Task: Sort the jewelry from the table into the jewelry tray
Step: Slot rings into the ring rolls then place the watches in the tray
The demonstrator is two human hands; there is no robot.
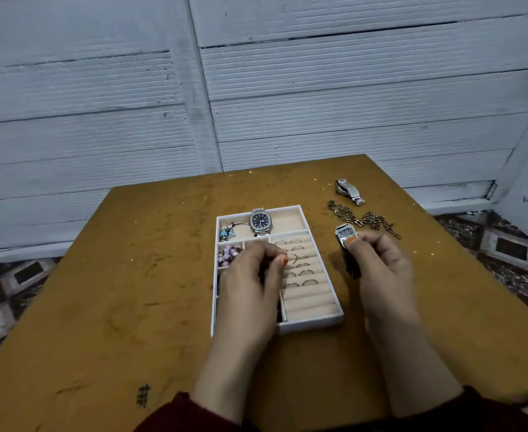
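The left hand (250,277) hides the tray's (312,322) near-left compartments; its grip is unclear. The right hand's (381,263) watch (345,233) strap (351,266) is blurred.

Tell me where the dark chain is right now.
In the head view the chain lies on the table right of the jewelry tray, between the loose silver watch beyond it and the right hand nearer.

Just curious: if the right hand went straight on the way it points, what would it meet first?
Probably the dark chain on the table, just beyond the right hand; height is unclear.
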